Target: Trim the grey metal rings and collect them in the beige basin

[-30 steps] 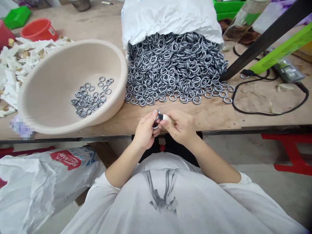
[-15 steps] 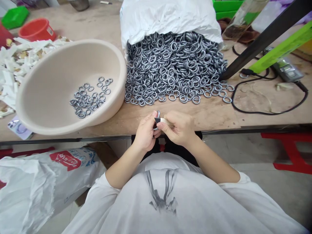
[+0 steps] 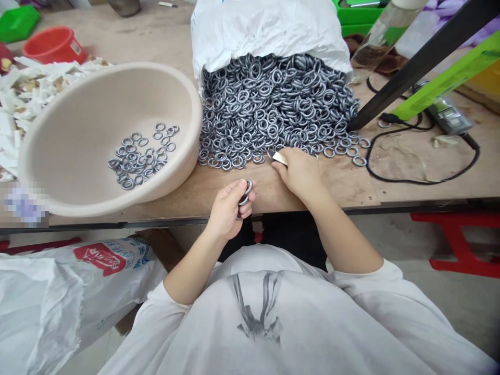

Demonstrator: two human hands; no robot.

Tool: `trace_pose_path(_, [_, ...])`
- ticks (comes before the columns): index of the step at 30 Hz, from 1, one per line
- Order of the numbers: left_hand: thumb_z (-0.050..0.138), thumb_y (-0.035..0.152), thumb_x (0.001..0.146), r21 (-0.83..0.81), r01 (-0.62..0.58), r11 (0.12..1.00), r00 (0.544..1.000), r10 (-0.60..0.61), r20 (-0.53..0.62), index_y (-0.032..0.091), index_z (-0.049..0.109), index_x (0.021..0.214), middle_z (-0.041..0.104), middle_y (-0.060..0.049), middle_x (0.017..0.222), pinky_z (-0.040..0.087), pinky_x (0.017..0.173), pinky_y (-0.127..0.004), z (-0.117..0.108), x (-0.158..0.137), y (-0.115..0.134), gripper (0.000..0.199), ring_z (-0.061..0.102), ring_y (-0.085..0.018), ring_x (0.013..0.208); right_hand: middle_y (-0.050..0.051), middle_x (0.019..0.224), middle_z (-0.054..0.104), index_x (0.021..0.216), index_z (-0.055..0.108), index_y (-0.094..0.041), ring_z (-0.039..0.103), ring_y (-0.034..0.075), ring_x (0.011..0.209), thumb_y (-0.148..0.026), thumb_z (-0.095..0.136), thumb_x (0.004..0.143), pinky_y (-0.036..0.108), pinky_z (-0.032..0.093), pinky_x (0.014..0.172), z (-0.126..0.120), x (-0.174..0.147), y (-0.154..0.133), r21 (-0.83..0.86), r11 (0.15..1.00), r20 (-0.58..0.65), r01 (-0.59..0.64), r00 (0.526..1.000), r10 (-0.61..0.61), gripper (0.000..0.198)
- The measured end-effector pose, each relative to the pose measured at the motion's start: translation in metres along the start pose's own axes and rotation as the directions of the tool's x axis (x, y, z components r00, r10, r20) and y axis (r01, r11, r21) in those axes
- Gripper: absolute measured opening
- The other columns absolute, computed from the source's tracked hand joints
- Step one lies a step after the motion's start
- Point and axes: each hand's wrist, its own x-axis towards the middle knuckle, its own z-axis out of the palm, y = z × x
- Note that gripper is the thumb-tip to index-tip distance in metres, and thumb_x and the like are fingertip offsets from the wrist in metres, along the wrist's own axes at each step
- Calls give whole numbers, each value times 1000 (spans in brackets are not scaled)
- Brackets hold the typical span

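Rings (image 3: 250, 186) in the left hand (image 3: 227, 209), dark-tipped tool (image 3: 280, 158) in the right hand (image 3: 302, 173)

At least two grey rings show between the left thumb and fingers, just above the table's front edge. The upper one stands on edge, its long outline running from top right to lower left in the view; the lower sits against it, tilted. The left fingers are curled and pinching them; whether more lie inside the palm cannot be told.

The tool's long axis slants from lower right to upper left, its dark tip pointing left and slightly away from the person. The right fingers are closed round its pale handle, at the near edge of the ring pile (image 3: 273, 112). Whether they also touch a ring is hidden.

Behind, the pile spills from the mouth of a white sack (image 3: 269, 31) onto the wooden table (image 3: 344, 182). Left of it stands a beige basin (image 3: 78, 120) with a small cluster of grey rings on its floor. Further left lie white scraps (image 3: 23, 94); to the right, a black cable (image 3: 410, 181) loops near a slanting black bar (image 3: 414, 65).
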Motion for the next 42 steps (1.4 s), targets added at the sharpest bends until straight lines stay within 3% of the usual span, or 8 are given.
trace_pose_path(3, [72,29,81,-6,-17,1000,999,16,-35,13,69,103,61,1,70,25,37,-13,-3,4,6,27,41,-2,43,14,110,68,109,69,-21,63,29,86,-35,51,98,37,36,71,-4,0,-10,-66,998,23,-4,1000,6,26])
trace_pose_path(12, [71,33,80,-94,28,995,989,-41,-140,17,52,75,61,2,70,21,35,-14,-2,6,17,25,45,-4,43,14,113,69,111,70,-19,64,30,91,-37,58,95,37,41,72,-1,1,-20,-13,998,83,60,995,-59,27])
trace_pose_path(15, [75,37,78,-32,0,1000,992,-4,-127,17,54,80,57,4,68,22,36,-14,-1,5,12,29,43,-3,44,14,106,70,100,70,-16,64,28,90,-29,56,94,38,44,76,-3,-4,-20,199,977,52,69,995,-81,20])
trace_pose_path(19, [75,47,80,117,-43,992,997,50,-55,18,59,91,56,5,71,21,37,-15,2,5,-1,35,39,-2,45,3,82,69,87,64,-20,63,19,77,-41,57,94,34,50,75,0,-28,-28,834,545,14,90,983,-184,22])
trace_pose_path(22, [75,56,78,164,-121,979,993,121,10,19,57,86,54,5,69,23,39,-16,3,8,-10,42,37,-3,46,-1,74,64,89,62,-23,60,16,69,-52,67,87,32,52,69,12,-50,-39,959,280,3,37,990,-140,29])
trace_pose_path(33, [75,56,78,287,-217,933,976,210,58,20,58,84,44,7,60,23,46,-21,-4,8,-10,41,29,-6,48,2,88,63,91,65,-24,61,18,84,-43,69,87,35,51,81,23,-58,-38,867,429,-231,254,967,-107,20])
trace_pose_path(36, [67,51,87,574,-281,769,952,300,64,19,59,85,50,4,64,31,55,-23,-13,12,-1,33,38,-9,54,1,84,62,87,66,-22,59,17,81,-36,68,87,34,48,79,21,-49,-32,809,509,-272,294,955,-118,14])
trace_pose_path(42, [57,33,94,986,-137,-98,889,427,166,22,64,101,68,-5,90,36,67,-29,-25,16,32,15,60,-19,80,0,80,61,86,66,-21,57,17,78,-31,67,83,33,45,76,26,-34,-12,785,601,-199,151,980,14,11])
